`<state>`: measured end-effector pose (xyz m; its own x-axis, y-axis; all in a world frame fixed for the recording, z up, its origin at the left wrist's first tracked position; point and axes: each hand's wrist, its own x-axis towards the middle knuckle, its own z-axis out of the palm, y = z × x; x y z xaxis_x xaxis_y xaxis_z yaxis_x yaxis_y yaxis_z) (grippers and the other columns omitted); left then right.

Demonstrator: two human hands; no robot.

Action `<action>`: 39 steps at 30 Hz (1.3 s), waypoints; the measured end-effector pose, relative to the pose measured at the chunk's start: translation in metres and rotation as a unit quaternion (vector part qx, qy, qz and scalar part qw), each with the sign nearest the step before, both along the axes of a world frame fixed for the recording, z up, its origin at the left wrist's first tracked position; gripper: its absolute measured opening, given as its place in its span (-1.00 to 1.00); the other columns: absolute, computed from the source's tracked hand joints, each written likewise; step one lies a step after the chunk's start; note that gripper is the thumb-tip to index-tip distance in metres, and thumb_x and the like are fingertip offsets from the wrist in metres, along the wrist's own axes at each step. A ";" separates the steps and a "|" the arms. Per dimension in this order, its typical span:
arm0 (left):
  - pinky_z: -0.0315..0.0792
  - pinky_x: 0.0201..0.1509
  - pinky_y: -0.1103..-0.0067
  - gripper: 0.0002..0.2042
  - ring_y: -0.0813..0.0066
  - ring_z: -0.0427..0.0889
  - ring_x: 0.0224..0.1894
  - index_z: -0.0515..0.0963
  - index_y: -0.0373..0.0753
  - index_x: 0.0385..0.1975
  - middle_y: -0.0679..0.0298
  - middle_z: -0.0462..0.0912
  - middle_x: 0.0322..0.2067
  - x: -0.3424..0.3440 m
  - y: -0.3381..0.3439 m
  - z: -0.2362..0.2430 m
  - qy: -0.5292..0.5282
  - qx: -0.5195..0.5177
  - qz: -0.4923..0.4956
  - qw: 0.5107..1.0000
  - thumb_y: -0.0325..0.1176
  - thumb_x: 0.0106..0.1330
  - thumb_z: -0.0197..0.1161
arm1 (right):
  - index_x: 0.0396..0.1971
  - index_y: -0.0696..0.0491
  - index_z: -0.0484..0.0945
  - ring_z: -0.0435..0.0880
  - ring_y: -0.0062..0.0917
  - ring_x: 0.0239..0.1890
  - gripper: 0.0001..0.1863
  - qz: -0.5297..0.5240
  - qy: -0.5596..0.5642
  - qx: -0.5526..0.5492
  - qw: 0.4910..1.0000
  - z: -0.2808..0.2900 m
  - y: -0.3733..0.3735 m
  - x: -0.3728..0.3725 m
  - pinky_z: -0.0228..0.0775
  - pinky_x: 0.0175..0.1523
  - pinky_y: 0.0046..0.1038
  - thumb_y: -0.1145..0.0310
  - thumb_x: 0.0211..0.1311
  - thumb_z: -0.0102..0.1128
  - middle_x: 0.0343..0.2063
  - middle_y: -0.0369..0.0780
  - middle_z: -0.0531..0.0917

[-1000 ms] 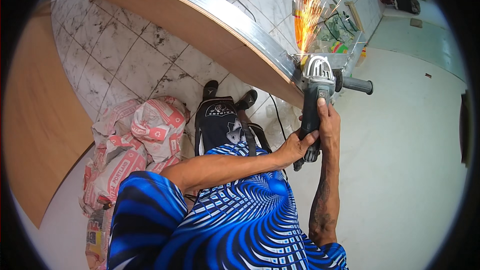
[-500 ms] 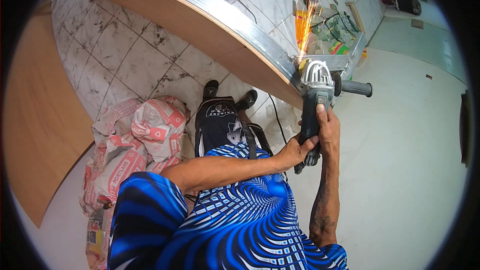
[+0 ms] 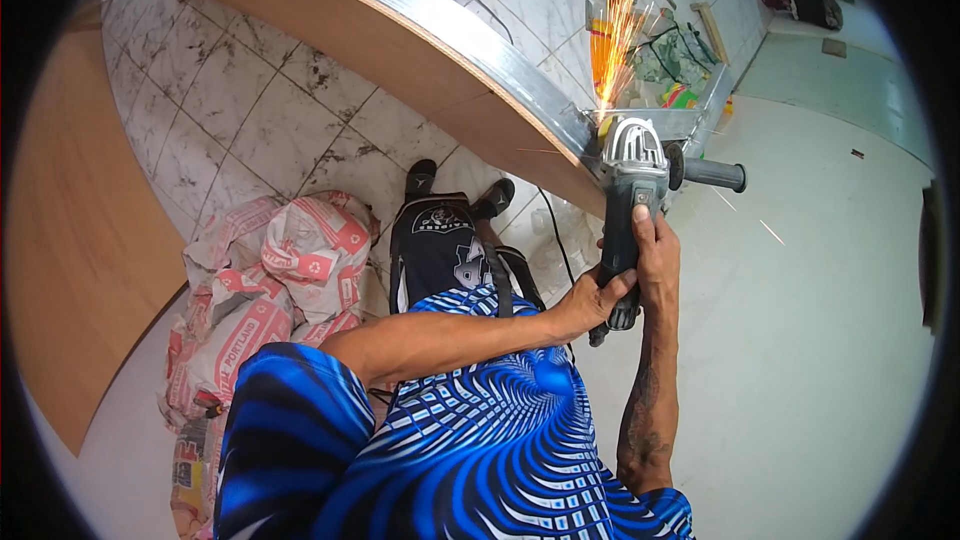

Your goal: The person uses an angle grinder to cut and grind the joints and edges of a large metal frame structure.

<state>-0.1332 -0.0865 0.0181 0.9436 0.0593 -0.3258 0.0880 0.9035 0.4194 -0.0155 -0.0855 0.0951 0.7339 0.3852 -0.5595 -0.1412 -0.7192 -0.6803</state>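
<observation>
Both my hands are closed on an angle grinder (image 3: 622,240) with a grey metal head and a dark body. My left hand (image 3: 590,302) wraps the rear of the body, and my right hand (image 3: 657,258) grips its right side, thumb on top near the head. The black side handle (image 3: 715,175) sticks out to the right, untouched. The grinder's head meets the right end of a long silvery metal channel (image 3: 440,25), which lies along a wooden board's edge. Sparks (image 3: 620,35) spray away from the contact; the disc itself is mostly hidden.
Crumpled paper cement bags (image 3: 310,250) lie at my left, beside a curved-looking wooden panel (image 3: 90,240). Metal and wood offcuts and bottles (image 3: 665,60) are scattered ahead on the tiled floor (image 3: 240,110). A power cord (image 3: 555,230) hangs near my feet. A pale wall (image 3: 800,340) stands at right.
The sparks fan out wider, with a few stray ones now to the right of the grinder. My hands and the grinder have hardly moved.
</observation>
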 end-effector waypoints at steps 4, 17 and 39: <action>0.41 -0.07 0.59 -0.36 0.62 0.45 -0.11 0.39 -0.28 0.15 0.33 0.52 -0.16 0.001 -0.001 -0.001 -0.006 0.000 0.010 1.000 0.23 0.41 0.05 | -0.13 0.24 0.52 0.70 -0.43 -0.44 -0.34 0.010 0.005 -0.010 1.000 0.002 0.002 0.002 0.56 -0.36 -0.45 -0.20 0.34 0.07 -0.42 -0.14 0.63; 0.41 -0.10 0.60 -0.32 0.62 0.45 -0.14 0.40 -0.26 0.12 0.35 0.51 -0.19 0.001 0.000 0.002 -0.003 -0.004 0.014 1.000 0.30 0.37 0.04 | -0.18 0.21 0.53 0.69 -0.47 -0.46 -0.38 0.005 -0.006 -0.009 1.000 0.001 0.000 0.001 0.51 -0.36 -0.46 -0.18 0.32 0.10 -0.49 -0.14 0.66; 0.38 -0.02 0.60 -0.35 0.62 0.41 -0.07 0.36 -0.30 0.17 0.34 0.49 -0.11 0.001 0.003 0.004 -0.005 -0.014 -0.012 1.000 0.23 0.41 0.05 | -0.19 0.22 0.52 0.71 -0.47 -0.45 -0.36 0.004 0.003 -0.021 1.000 0.003 -0.001 0.005 0.54 -0.37 -0.45 -0.19 0.32 0.11 -0.49 -0.13 0.65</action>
